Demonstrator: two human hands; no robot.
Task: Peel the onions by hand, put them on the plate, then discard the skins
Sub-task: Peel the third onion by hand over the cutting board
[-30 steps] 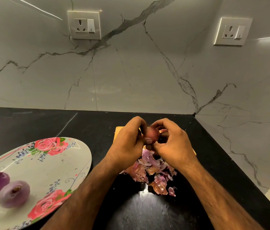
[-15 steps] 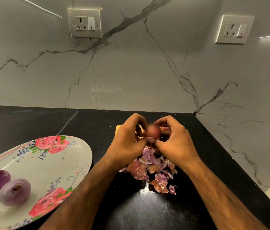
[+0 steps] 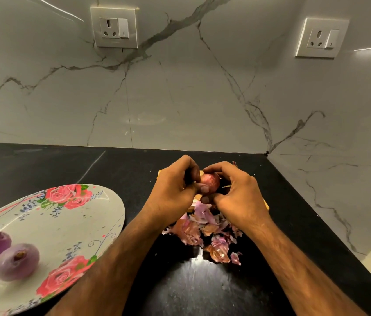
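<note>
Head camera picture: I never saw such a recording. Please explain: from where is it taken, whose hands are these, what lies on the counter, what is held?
No machine here. A camera worn on a person's head looks down at their two bare hands. The left hand and the right hand together hold a small reddish onion. Below them, papery pink-brown onion skins lie on the black stone counter. At left, a white oval rose-printed plate carries two peeled purple onions.

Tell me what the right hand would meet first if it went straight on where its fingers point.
The onion: the right hand points left and its fingers curl round it. Just beyond, as far as depth shows, lies the left hand, gripping the same onion from the other side.
</note>
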